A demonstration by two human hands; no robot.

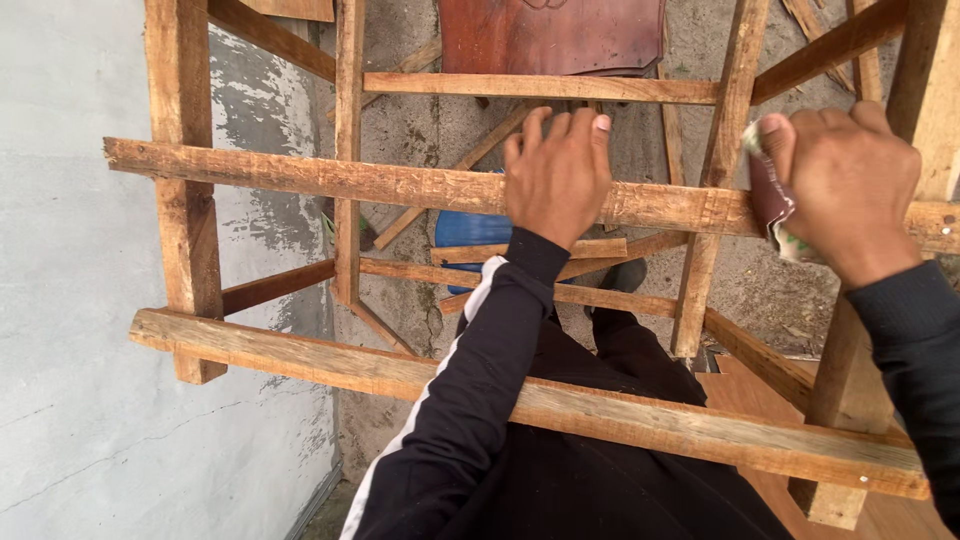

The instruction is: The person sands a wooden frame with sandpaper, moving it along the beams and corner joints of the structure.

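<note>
A rough wooden frame (330,180) of rails and legs stands in front of me, seen from above. My left hand (556,172) rests palm down on its upper horizontal rail, fingers curled over the far edge. My right hand (848,180) presses a folded piece of sandpaper (772,200), reddish-brown with a pale back, against the same rail where it meets an upright leg (712,190). Both arms wear black sleeves, the left one with a white stripe.
A grey plastered wall (90,300) runs along the left. Below the frame lie wood offcuts (460,165) on concrete ground, a blue object (465,230) and a dark red-brown board (550,35). A nearer rail (300,355) crosses in front of my body.
</note>
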